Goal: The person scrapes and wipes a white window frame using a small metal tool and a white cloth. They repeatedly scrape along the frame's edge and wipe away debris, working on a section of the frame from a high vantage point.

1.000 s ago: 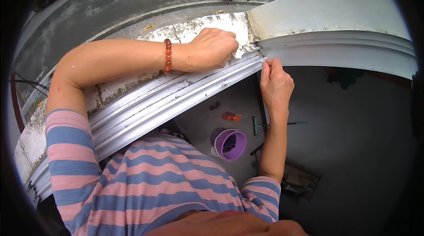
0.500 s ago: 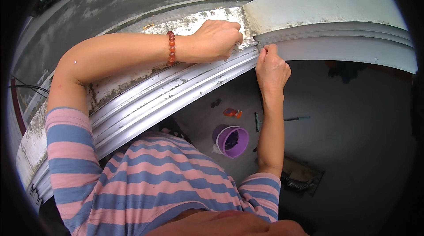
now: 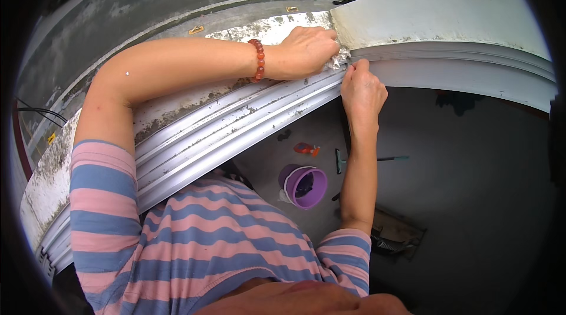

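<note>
In the head view, the left hand [image 3: 308,53] and right hand [image 3: 364,92] have edged closer to the corner end of the one silver track [image 3: 236,132], so the work now centres there. Left fingers are curled over one crumpled white wad [image 3: 338,60] at that corner; right fingers are pinched together just beside it — on what, I cannot tell. Below: one purple bucket [image 3: 319,186], one orange bottle [image 3: 303,148], one squeegee [image 3: 339,162].

At one o'clock I've a crumpled, papery wad [image 3: 338,60]; toward ten, a glossy, grimy metal track [image 3: 247,111]; at nine, rough matt ledge [image 3: 50,167]; at five, smooth plastic bucket [image 3: 319,188].
</note>
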Tool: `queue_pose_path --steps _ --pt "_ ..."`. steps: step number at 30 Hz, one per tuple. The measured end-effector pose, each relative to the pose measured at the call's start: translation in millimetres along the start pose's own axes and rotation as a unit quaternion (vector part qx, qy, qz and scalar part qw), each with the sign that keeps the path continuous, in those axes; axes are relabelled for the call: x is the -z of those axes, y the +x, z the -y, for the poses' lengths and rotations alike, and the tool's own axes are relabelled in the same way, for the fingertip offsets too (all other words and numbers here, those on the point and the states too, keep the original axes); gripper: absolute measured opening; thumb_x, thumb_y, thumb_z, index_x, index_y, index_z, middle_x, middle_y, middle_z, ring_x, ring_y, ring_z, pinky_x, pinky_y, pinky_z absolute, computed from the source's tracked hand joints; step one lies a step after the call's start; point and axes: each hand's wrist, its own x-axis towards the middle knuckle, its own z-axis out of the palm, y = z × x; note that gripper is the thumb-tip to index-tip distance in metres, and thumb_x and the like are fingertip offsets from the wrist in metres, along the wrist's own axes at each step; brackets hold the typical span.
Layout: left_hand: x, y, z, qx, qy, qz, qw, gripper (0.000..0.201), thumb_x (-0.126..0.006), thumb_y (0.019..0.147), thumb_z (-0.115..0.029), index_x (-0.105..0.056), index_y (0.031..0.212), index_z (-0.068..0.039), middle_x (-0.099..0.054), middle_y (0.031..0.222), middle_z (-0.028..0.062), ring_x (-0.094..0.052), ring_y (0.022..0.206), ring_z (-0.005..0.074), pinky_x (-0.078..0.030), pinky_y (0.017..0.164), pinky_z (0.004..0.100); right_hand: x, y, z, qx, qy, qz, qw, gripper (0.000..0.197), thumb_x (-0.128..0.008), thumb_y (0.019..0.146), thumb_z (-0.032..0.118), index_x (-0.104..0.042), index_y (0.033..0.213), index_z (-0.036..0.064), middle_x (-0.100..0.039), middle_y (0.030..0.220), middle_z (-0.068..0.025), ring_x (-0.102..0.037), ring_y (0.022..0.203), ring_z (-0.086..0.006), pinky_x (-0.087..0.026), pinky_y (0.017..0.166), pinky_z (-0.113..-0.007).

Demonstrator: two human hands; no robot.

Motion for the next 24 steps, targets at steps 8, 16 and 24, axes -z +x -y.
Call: queue_pose_path --steps 8,16,24 --pt "-2 7 7 0.017 -0.002 0.022 1.000 0.028 -0.060 0.075 -0.007 -0.064 0.103 -0.008 -0.058 0.092 0.0093 -0.056 0.093 0.0281 -0.047 0.074 0.0394 -3 6 0 0.038 0.028 0.026 0.999 0.015 -0.057 0.085 0.019 -0.051 0.078 0.0066 -0.060 0.059 -0.0147 -0.061 0.056 -0.0351 -0.047 0.051 -0.044" --pt "-6 4 4 -0.030 0.045 0.036 0.998 0.035 -0.057 0.070 0.001 -0.063 0.104 -0.007 -0.056 0.092 0.0102 -0.055 0.095 0.0273 -0.048 0.073 0.0388 -4 7 3 0.041 -0.018 0.028 0.999 0.013 -0.055 0.082 0.013 -0.049 0.074 0.0049 -0.059 0.057 -0.0160 -0.061 0.054 -0.0347 -0.048 0.049 -0.044" --pt "-15 7 12 -0.047 0.019 -0.009 0.999 0.015 -0.059 0.067 -0.002 -0.064 0.081 0.001 -0.059 0.088 0.0153 -0.060 0.087 0.0321 -0.050 0.069 0.0411 -16 16 9 0.009 -0.018 0.051 0.998 0.010 -0.054 0.077 0.008 -0.047 0.073 0.0013 -0.062 0.063 -0.0199 -0.062 0.059 -0.0380 -0.050 0.056 -0.046"
